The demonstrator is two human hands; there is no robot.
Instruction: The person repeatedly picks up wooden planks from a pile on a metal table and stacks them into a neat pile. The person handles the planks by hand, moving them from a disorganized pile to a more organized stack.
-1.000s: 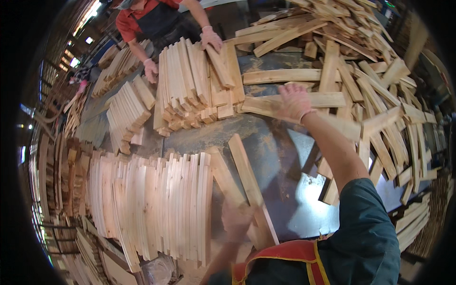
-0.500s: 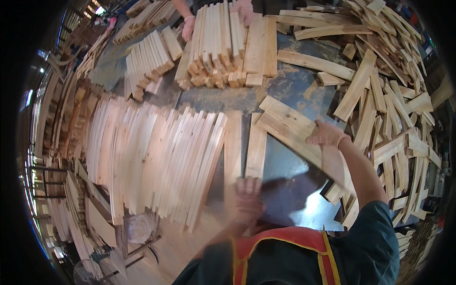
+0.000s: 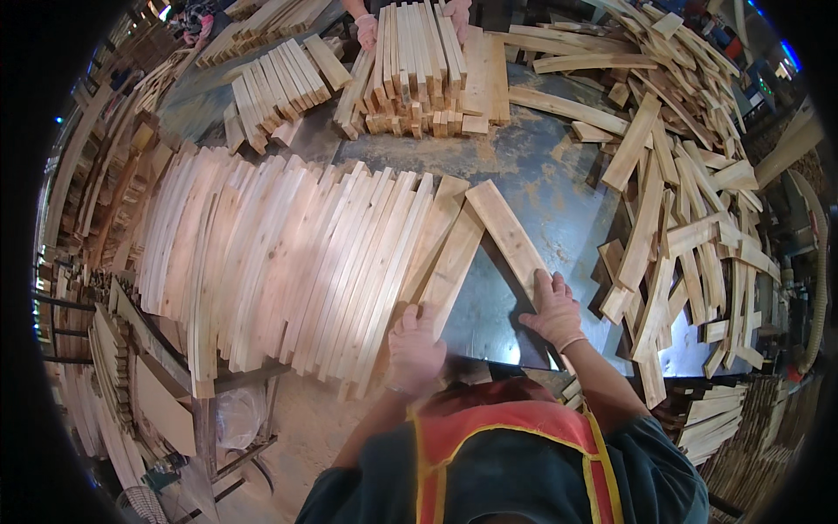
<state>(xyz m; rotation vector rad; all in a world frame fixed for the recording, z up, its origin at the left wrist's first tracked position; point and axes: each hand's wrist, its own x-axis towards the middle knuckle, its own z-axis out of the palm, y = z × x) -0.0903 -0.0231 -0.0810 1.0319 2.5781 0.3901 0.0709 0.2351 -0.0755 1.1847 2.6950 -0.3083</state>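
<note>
My left hand (image 3: 416,354) is on the near end of a flat wooden board (image 3: 454,262), its fingers curled over the wood. Another board (image 3: 435,229) lies just left of it, beside a long row of narrow boards standing on edge (image 3: 305,262). My right hand (image 3: 557,314) grips a separate board (image 3: 502,225) near its lower end, thumb on one side and fingers across the top. That board slants away to the upper left, its far end close to the left-hand board's far end. Both hands appear to wear thin pinkish gloves.
Across the dark metal table (image 3: 559,188), a co-worker's gloved hands (image 3: 367,32) flank a stack of boards (image 3: 419,65). A smaller group of boards (image 3: 279,87) lies left of it. Loose boards pile up (image 3: 676,227) at right. Sawdust covers the floor (image 3: 310,428).
My right hand has drawn its board leftward and turned it steeper. My left hand has shifted left, and the boards by it now lean toward the row. My view has also shifted.
</note>
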